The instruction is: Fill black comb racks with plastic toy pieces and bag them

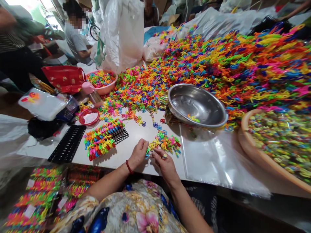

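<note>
My left hand point(139, 152) and my right hand point(165, 164) meet over the white table near its front edge, both closed with fingertips pinched. Between them is a small plastic toy piece point(147, 152), green and blue, partly covered by the fingers. Just beyond the right hand lies a little heap of small colourful plastic toys point(165, 142). To the left, a black perforated rack point(120, 135) carries rows of bright plastic toys point(100, 142). Loose wheel-like pieces point(159, 127) lie scattered past the hands.
A huge pile of coloured plastic pieces point(218, 68) covers the back and right. A steel basin point(204, 106) stands before it; an orange tub point(245, 129) is at right. Left are a red basket point(89, 117), a black perforated strip point(68, 144) and a pink-lidded bottle point(91, 93). People are behind.
</note>
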A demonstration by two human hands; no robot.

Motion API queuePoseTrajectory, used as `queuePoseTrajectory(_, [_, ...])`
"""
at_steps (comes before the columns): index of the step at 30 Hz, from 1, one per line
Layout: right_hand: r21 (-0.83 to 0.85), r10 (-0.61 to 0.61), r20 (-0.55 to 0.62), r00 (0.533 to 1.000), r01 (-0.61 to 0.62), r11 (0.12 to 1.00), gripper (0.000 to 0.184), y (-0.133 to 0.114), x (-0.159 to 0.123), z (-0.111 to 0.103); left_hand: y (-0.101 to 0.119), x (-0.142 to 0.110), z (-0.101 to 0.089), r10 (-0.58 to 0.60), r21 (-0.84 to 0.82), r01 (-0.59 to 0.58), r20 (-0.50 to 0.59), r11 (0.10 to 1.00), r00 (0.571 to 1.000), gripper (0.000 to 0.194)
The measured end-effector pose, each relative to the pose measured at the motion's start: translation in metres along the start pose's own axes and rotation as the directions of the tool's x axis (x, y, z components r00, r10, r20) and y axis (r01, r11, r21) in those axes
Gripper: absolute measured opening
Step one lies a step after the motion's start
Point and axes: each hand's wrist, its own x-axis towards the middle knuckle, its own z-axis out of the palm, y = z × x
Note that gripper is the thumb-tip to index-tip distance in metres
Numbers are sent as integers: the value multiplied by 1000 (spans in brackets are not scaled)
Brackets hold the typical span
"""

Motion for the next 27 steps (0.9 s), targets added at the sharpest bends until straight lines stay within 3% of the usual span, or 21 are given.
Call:
queuePoseTrajectory(8, [-183,-194,63,979,202,962,34,5,1,2,2,3,-1,36,93,-30,-57,995,998,34])
queuePoseTrajectory(13, [-392,-301,153,941,338,856,30,4,7,-9,-1,11,0,38,161,-37,-2,986,999,34])
queuePoseTrajectory(15, [-499,-413,149,898,429,753,28,-3,11,-18,1,21,-2,34,213,-32,-9,976,999,30])
queuePoseTrajectory(18, [-668,-631,121,766,533,519,30,-16,20,-32,9,46,-7,77,264,-46,-107,963,991,21])
queuePoseTrajectory(20, [-743,-718,129,684,546,387,33,-21,24,-39,16,68,-11,153,323,-81,-201,943,968,12])
queuePoseTrajectory(22, [-777,-751,141,645,542,320,35,-21,25,-41,21,90,-14,217,385,-83,-319,919,923,12])
queuePoseTrajectory(25, [-779,-735,166,658,544,311,33,-15,21,-37,24,116,-15,207,391,-13,-458,920,865,27])
queuePoseTrajectory(27, [-756,-694,156,703,537,374,32,-11,17,-31,22,125,-14,183,367,9,-485,930,855,29])
